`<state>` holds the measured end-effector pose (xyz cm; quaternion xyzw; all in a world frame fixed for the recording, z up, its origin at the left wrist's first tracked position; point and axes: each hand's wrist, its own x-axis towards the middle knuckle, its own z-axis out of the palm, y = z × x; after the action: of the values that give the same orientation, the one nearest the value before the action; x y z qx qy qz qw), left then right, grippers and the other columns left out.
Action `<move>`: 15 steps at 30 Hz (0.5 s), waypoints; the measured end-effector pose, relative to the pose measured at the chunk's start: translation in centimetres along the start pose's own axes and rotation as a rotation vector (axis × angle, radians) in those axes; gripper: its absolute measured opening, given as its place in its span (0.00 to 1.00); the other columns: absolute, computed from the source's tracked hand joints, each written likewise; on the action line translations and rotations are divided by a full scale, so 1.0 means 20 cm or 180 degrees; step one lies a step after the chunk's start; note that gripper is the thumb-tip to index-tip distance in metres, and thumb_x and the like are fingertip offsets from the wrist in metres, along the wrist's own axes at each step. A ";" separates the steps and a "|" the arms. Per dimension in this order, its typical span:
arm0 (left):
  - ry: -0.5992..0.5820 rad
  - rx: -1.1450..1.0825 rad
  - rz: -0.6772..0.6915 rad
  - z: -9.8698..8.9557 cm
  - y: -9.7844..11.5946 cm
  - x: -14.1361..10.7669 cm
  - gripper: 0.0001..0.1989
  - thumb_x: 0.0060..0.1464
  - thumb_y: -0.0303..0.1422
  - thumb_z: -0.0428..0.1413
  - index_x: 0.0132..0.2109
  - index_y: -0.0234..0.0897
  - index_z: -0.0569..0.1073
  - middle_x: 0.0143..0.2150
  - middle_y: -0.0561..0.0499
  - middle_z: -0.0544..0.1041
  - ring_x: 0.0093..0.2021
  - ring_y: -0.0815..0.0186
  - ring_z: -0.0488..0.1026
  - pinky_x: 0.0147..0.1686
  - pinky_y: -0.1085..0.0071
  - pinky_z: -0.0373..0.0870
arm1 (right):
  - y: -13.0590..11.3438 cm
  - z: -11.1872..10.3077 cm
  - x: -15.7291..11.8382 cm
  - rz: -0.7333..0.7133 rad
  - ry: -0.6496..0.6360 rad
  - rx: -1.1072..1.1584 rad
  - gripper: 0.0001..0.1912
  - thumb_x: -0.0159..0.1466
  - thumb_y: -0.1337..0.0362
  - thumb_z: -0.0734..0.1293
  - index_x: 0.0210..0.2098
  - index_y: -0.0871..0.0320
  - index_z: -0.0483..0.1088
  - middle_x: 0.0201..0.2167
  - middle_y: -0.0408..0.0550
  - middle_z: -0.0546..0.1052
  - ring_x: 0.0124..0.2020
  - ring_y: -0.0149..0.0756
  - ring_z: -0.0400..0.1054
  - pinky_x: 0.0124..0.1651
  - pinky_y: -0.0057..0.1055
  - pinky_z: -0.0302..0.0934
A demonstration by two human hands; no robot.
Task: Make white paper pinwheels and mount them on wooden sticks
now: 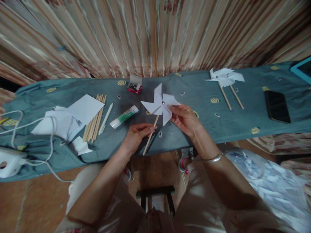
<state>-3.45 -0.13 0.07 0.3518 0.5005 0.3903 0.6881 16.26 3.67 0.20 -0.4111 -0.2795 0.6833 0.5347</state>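
A white paper pinwheel [159, 103] with a round metal pin at its centre is held up over the table's front part. Its wooden stick [148, 142] slants down to the left, and my left hand [138, 134] pinches it between thumb and fingers below the blades. At the pinwheel's right side, my right hand [183, 119] has its thumb and fingers closed on a paper blade. A glue stick [124, 116] lies left of the pinwheel. Behind it stands an open red box [134, 88] of small metal pins.
Wooden sticks [93, 124], a white pen [106, 119] and white paper sheets [85, 110] lie at the left, near a white power strip [11, 161] with cables. Two pinwheels [227, 77] and a black phone [277, 106] lie at the right. A curtain [145, 38] hangs behind.
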 end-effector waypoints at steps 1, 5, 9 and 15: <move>0.0000 0.0010 0.0001 0.00 0.00 0.00 0.14 0.36 0.40 0.72 0.30 0.36 0.84 0.27 0.51 0.79 0.27 0.71 0.69 0.31 0.73 0.63 | 0.00 0.00 0.00 -0.0010 -0.0009 -0.0010 0.15 0.47 0.62 0.81 0.32 0.55 0.78 0.33 0.43 0.84 0.34 0.33 0.77 0.37 0.29 0.74; 0.0012 0.0018 -0.0009 0.00 0.00 0.00 0.14 0.35 0.40 0.72 0.30 0.36 0.84 0.27 0.50 0.79 0.27 0.71 0.69 0.30 0.73 0.62 | -0.01 0.02 -0.01 -0.0034 -0.0024 -0.0075 0.17 0.46 0.62 0.81 0.35 0.54 0.78 0.33 0.41 0.84 0.33 0.32 0.77 0.36 0.28 0.74; 0.0024 -0.0014 -0.0044 0.00 0.00 0.01 0.15 0.34 0.40 0.73 0.30 0.36 0.84 0.27 0.51 0.79 0.27 0.70 0.69 0.30 0.74 0.62 | -0.02 0.03 -0.02 0.0000 0.0025 -0.0136 0.18 0.45 0.61 0.82 0.34 0.53 0.78 0.29 0.38 0.82 0.28 0.29 0.74 0.32 0.24 0.73; 0.0029 0.0067 0.0024 0.00 0.00 0.01 0.14 0.36 0.40 0.72 0.30 0.36 0.84 0.28 0.50 0.80 0.28 0.70 0.70 0.31 0.73 0.63 | -0.02 0.04 -0.03 0.0008 0.0156 -0.0116 0.18 0.47 0.56 0.81 0.34 0.53 0.77 0.28 0.38 0.81 0.25 0.28 0.73 0.31 0.25 0.72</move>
<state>-3.39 0.03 -0.10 0.3591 0.5063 0.3892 0.6806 15.86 3.25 1.05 -0.4378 -0.2782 0.6685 0.5330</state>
